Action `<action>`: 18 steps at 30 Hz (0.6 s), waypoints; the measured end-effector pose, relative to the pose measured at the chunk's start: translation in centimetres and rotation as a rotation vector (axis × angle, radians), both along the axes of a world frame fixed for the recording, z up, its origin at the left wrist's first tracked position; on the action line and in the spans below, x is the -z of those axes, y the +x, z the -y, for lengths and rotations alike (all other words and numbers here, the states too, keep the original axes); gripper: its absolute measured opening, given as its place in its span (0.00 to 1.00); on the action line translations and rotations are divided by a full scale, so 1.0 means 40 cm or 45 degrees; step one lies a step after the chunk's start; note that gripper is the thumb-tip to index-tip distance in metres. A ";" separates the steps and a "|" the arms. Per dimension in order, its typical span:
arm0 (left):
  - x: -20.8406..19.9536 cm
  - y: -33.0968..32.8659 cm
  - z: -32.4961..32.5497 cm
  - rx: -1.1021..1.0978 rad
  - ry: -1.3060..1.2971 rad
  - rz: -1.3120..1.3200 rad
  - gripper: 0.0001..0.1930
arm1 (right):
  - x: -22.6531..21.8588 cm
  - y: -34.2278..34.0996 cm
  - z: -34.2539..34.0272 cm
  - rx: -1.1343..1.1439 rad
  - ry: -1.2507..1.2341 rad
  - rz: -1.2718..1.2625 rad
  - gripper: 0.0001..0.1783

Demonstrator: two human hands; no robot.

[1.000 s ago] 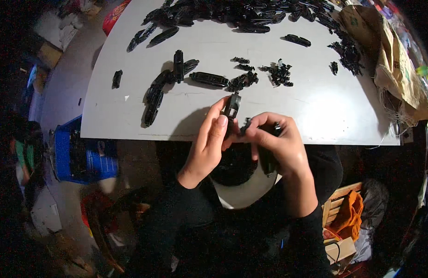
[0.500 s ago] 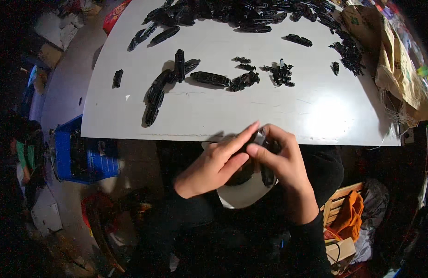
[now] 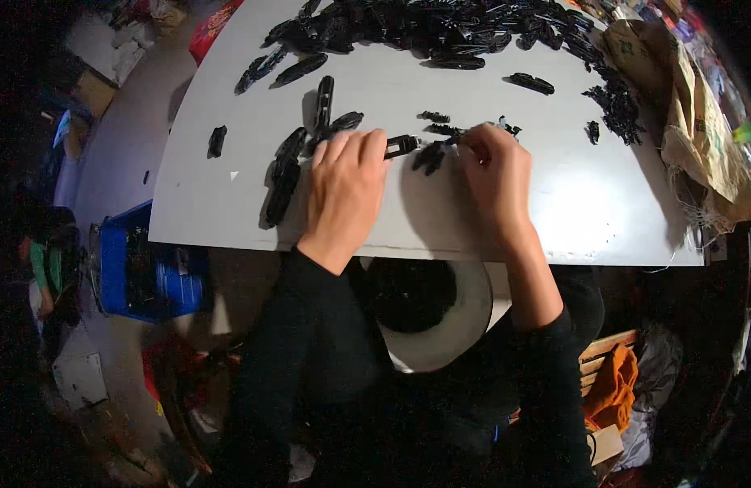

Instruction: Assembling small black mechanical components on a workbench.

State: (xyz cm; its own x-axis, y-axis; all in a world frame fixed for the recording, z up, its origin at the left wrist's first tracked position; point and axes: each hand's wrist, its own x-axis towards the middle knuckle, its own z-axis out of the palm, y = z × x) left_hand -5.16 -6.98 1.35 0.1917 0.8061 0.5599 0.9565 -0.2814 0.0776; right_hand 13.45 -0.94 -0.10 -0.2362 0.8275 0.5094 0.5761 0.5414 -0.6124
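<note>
My left hand (image 3: 343, 195) is over the table with its fingers curled down around a long black plastic part (image 3: 402, 146); only that part's right end sticks out. My right hand (image 3: 499, 171) is closed in a pinch over small black plastic pieces; whatever is between its fingertips is hidden. Just left of those fingertips lie small black pieces (image 3: 428, 156). Several long black parts (image 3: 284, 179) lie in a row left of my left hand. Below the table edge, in front of my body, stands a round white bucket (image 3: 474, 313) with dark contents.
A large heap of black plastic parts (image 3: 424, 28) covers the far side of the white table (image 3: 570, 195). Small black bits (image 3: 615, 106) lie at the right, beside a tan woven sack (image 3: 696, 122). A blue crate (image 3: 119, 268) stands on the floor at left.
Both hands have moved from above the bucket up onto the table and apart. The left now covers a long black part there; the right is at the small pieces.
</note>
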 end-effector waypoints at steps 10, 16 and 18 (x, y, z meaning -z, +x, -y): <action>-0.013 0.074 0.106 0.491 -0.891 2.367 0.13 | -0.038 -0.025 0.157 -0.432 -1.032 -0.881 0.06; -0.029 0.080 0.130 0.541 -0.873 2.430 0.17 | -0.046 -0.015 0.197 -0.432 -1.212 -1.203 0.06; -0.027 0.071 0.136 0.500 -0.880 2.408 0.17 | -0.057 -0.011 0.207 -0.412 -1.294 -1.243 0.06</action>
State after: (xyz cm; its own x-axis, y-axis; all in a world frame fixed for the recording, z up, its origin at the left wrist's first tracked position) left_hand -2.30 -12.41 2.41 0.0412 0.9953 -0.0872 -0.5151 0.0959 0.8517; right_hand 13.00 -9.23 2.18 -0.3876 0.9018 -0.1911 -0.3503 -0.3358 -0.8744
